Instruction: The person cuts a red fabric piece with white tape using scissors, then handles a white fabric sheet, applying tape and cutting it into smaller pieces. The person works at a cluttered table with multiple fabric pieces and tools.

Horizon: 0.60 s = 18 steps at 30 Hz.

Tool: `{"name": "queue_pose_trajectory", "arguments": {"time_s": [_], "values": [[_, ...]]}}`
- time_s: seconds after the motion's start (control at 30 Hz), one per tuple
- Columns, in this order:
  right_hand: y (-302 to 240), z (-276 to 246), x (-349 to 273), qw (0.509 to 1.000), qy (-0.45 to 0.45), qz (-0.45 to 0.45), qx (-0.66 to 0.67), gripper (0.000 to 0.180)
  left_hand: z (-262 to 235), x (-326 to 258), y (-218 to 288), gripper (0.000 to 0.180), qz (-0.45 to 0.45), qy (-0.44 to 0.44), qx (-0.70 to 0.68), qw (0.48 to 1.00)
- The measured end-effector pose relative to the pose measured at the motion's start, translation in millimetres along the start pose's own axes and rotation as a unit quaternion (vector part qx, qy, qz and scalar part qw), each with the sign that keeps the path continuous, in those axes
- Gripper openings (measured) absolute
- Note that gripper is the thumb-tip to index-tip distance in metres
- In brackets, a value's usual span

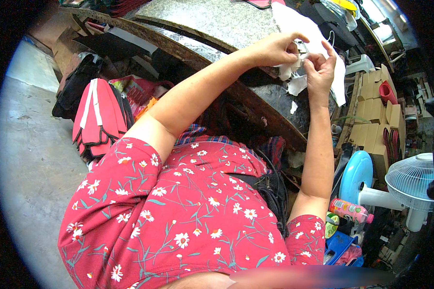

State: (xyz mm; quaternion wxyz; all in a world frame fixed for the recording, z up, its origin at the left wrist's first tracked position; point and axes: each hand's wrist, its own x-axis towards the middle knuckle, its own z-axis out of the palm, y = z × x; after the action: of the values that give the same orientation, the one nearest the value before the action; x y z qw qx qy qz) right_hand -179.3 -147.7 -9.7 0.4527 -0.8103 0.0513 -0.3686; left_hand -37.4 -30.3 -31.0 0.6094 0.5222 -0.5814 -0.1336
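Observation:
Both arms reach up to a worktable. My left hand (280, 49) is closed, thumb and fingers pinched on crumpled white cloth-like material (285, 72). Close beside it, my right hand (320, 68) pinches at the same white material, its index finger raised. A small dark metallic part shows between the hands, too small to name. Behind the fingers lies a large smooth white piece (339, 79), with a thin thread looping near its upper edge. Below the hands are torn-looking white scraps (293, 107), over the dark tabletop.
The grey worktable (197, 21) has a worn brown edge (263, 113). Red pieces with black edging (97, 111) are stacked at left. On the right stand cardboard boxes (371, 137), a white fan (411, 180), a blue round stool seat (356, 176) and a pink bottle (349, 210).

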Motion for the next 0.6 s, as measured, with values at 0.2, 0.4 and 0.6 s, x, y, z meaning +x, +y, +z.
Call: {"name": "queue_pose_trajectory", "arguments": {"time_s": [0.2, 0.4, 0.6], "values": [[4.8, -1.6, 6.5, 0.996, 0.053, 0.05, 0.052, 0.061, -3.1, 1.4, -3.8, 0.048, -0.014, -0.005, -0.112, 0.994], [0.0, -14.3, 3.7, 0.99, 0.045, 0.073, 0.111, 0.061, -6.3, -1.6, -2.3, 0.048, -0.028, 0.002, -0.073, 0.997], [-0.3, -8.8, -2.4, 0.985, -0.05, 0.12, 0.114, 0.08, -5.6, -0.8, -3.9, 0.047, -0.043, -0.021, -0.059, 0.997]]}}
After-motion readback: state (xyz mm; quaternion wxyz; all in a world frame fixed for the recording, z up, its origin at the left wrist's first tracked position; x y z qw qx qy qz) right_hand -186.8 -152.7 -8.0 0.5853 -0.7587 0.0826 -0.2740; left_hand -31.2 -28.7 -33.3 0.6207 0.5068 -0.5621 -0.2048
